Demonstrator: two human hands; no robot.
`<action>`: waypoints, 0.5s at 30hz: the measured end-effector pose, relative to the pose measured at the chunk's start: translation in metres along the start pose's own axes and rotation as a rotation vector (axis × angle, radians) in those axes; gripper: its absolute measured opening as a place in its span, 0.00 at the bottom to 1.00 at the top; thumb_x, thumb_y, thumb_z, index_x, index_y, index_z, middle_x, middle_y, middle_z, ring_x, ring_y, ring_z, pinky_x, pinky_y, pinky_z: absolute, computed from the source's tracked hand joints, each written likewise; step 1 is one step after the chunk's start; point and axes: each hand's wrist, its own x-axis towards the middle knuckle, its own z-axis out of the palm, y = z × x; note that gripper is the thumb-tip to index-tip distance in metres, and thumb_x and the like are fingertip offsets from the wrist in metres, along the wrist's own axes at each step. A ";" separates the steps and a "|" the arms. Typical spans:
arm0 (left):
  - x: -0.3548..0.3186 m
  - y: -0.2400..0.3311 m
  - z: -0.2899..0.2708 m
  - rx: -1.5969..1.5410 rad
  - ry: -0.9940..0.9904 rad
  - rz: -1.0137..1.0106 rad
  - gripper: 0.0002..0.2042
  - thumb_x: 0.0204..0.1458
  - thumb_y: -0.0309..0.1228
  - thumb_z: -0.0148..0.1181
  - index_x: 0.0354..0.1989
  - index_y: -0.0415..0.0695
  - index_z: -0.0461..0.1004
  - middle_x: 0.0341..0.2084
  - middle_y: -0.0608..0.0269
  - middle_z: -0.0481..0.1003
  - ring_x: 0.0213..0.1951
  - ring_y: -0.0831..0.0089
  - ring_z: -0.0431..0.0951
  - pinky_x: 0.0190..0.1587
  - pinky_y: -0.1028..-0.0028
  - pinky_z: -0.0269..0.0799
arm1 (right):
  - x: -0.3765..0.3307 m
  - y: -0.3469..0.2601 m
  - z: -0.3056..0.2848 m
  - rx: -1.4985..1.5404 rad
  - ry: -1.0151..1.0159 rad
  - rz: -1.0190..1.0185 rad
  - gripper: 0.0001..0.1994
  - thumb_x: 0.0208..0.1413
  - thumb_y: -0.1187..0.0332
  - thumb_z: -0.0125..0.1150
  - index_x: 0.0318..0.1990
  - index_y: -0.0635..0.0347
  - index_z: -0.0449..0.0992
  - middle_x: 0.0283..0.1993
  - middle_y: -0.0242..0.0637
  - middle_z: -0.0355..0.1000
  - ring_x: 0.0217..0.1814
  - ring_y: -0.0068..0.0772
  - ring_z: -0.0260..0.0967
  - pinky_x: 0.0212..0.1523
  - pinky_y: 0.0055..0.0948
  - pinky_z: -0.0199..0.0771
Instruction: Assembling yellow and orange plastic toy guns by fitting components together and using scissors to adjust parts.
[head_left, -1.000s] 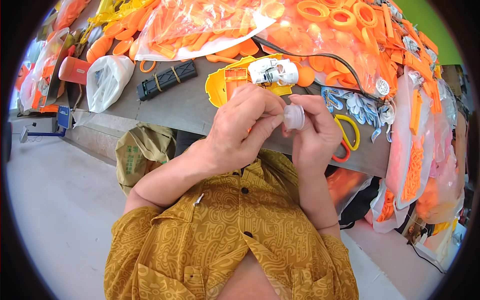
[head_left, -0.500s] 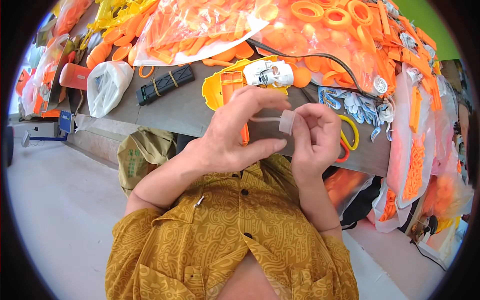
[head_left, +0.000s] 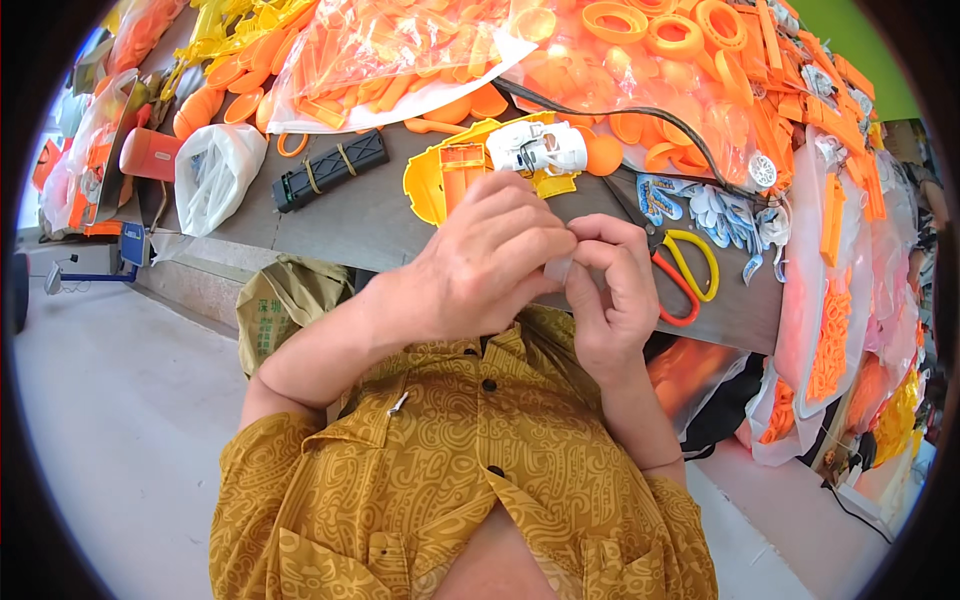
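**Ana:** Small clear piece [head_left: 558, 268], pale and see-through, sits at the middle of the frame, pinched between both hands. Can you tell what it is?

**Ben:** Not really; most of it is hidden by fingers. The left hand [head_left: 490, 262] curls over it from the left, fingers bent down onto it, and the right hand [head_left: 612, 290] presses thumb and fingertips on it from the other side. Both are clenched on that one piece, held up close to the chest, probably so the eyes can follow fine work.

**Ana:** And the bench behind?

**Ben:** The grey table [head_left: 370, 215] runs across the upper frame. Just above the hands lies one yellow plastic shell [head_left: 445, 180] with an orange insert, and touching it one white-and-black part [head_left: 537, 148], near enough to reach without stretching.

**Ana:** Tools?

**Ben:** One pair of scissors [head_left: 685, 275], one handle red and one yellow, right of the right hand at the table's edge. Beside them lies a bunch of blue-and-white pieces [head_left: 705, 205]; too tangled to count.

**Ana:** On the left?

**Ben:** One black ribbed bar [head_left: 330, 170] with two bands round it, one white plastic bag [head_left: 215, 175], and one orange cylinder [head_left: 150, 153] lying on its side, all in the upper left.

**Ana:** The orange stuff?

**Ben:** Clear bags of orange parts [head_left: 400, 50] along the top, and loose orange rings [head_left: 675, 30] at the upper right, at least four. A black cable [head_left: 640, 112] snakes between them.
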 end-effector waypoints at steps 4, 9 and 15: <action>0.010 -0.024 -0.009 0.086 -0.008 0.016 0.14 0.30 0.24 0.62 0.30 0.40 0.70 0.25 0.61 0.71 0.32 0.65 0.71 0.40 0.67 0.62 | -0.004 0.014 -0.016 -0.011 0.119 0.138 0.01 0.51 0.80 0.50 0.30 0.67 0.67 0.41 0.40 0.65 0.38 0.25 0.63 0.37 0.20 0.66; 0.015 -0.036 -0.010 0.160 0.004 -0.054 0.13 0.31 0.27 0.64 0.30 0.45 0.72 0.25 0.65 0.72 0.33 0.67 0.70 0.41 0.70 0.61 | -0.003 0.023 -0.032 0.248 0.065 0.435 0.05 0.55 0.74 0.48 0.34 0.66 0.69 0.40 0.40 0.66 0.38 0.24 0.64 0.33 0.22 0.68; 0.017 -0.033 -0.016 0.047 -0.035 -0.127 0.14 0.32 0.27 0.64 0.32 0.47 0.74 0.25 0.67 0.72 0.31 0.69 0.68 0.39 0.71 0.60 | 0.030 0.025 -0.025 0.702 0.085 0.685 0.08 0.55 0.69 0.50 0.33 0.66 0.71 0.33 0.36 0.69 0.23 0.20 0.63 0.22 0.19 0.64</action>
